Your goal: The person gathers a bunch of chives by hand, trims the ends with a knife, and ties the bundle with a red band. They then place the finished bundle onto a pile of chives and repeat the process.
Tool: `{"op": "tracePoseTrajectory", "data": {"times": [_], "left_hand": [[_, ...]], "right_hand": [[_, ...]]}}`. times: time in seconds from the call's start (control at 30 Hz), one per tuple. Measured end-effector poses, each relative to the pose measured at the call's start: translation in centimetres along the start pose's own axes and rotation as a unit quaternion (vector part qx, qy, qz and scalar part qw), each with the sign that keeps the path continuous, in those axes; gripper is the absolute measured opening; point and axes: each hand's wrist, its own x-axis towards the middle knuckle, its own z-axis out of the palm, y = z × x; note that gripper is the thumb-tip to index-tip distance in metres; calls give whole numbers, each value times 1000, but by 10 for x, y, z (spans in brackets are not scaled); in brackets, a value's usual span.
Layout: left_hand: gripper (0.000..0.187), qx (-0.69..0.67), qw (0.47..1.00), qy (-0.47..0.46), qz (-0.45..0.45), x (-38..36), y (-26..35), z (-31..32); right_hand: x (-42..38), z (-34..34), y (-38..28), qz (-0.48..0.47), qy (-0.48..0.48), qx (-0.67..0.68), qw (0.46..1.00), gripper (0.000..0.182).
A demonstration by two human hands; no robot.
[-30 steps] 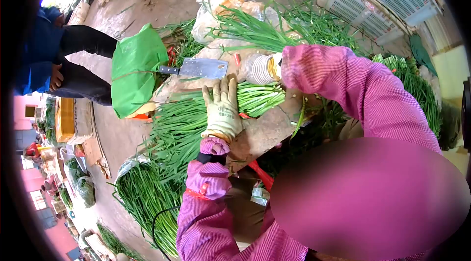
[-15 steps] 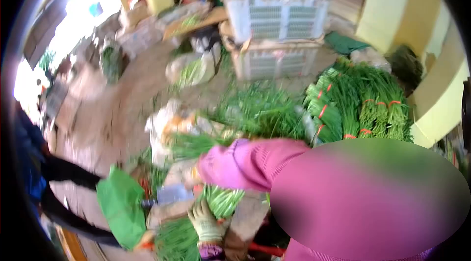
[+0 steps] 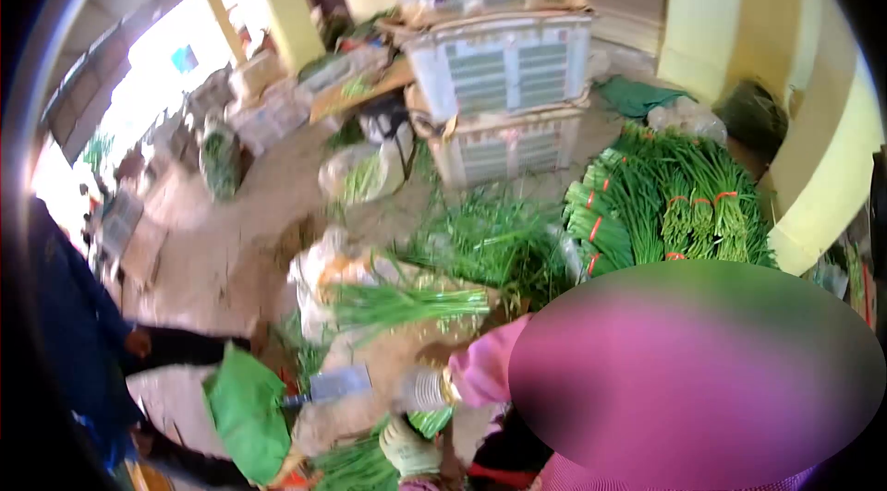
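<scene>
My left hand (image 3: 408, 450), in a pale knit glove, is curled over a bunch of green chives (image 3: 431, 421); its pale stalk ends show between my hands. My right hand (image 3: 423, 389), gloved with a pink sleeve, reaches in from the right just above it; its fingers are blurred and point left. More loose chives (image 3: 356, 468) lie left of my left hand. A broad-bladed cleaver (image 3: 340, 383) with a dark handle lies on the board to the left. A loose handful of chives (image 3: 416, 303) rests beyond on a white bag (image 3: 309, 278).
Tied green bundles (image 3: 679, 200) with red bands are stacked at right. White crates (image 3: 504, 66) stand behind the loose greens (image 3: 490, 237). A person in dark blue (image 3: 78, 306) stands at left, near a green sheet (image 3: 245, 412). A blurred oval hides the lower right.
My right hand has drawn back from the farther chives toward my left hand. My left hand has gone from stretched fingers to curled ones. The view has shifted slightly; the person at left appears nearer.
</scene>
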Motion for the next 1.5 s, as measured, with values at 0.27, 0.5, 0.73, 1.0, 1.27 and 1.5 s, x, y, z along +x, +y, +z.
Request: {"op": "tracePoseTrajectory", "data": {"times": [0.27, 0.5, 0.73, 1.0, 1.27, 1.5], "left_hand": [[104, 2, 989, -128, -79, 39, 13, -26], [120, 75, 962, -264, -21, 60, 1, -12], [101, 44, 950, -308, -12, 70, -12, -10], [111, 12, 955, -295, -20, 68, -2, -26], [100, -16, 965, -258, -37, 72, -8, -12], [86, -37, 971, -232, -35, 69, -6, -13]], "right_hand": [[29, -5, 29, 142, -207, -13, 968, 34], [37, 3, 34, 140, -229, -97, 958, 39], [2, -51, -29, 144, -177, -25, 973, 34], [-20, 6, -5, 55, -105, -30, 993, 31], [17, -4, -6, 273, -203, 25, 940, 46], [16, -2, 2, 273, -170, 72, 944, 37]]}}
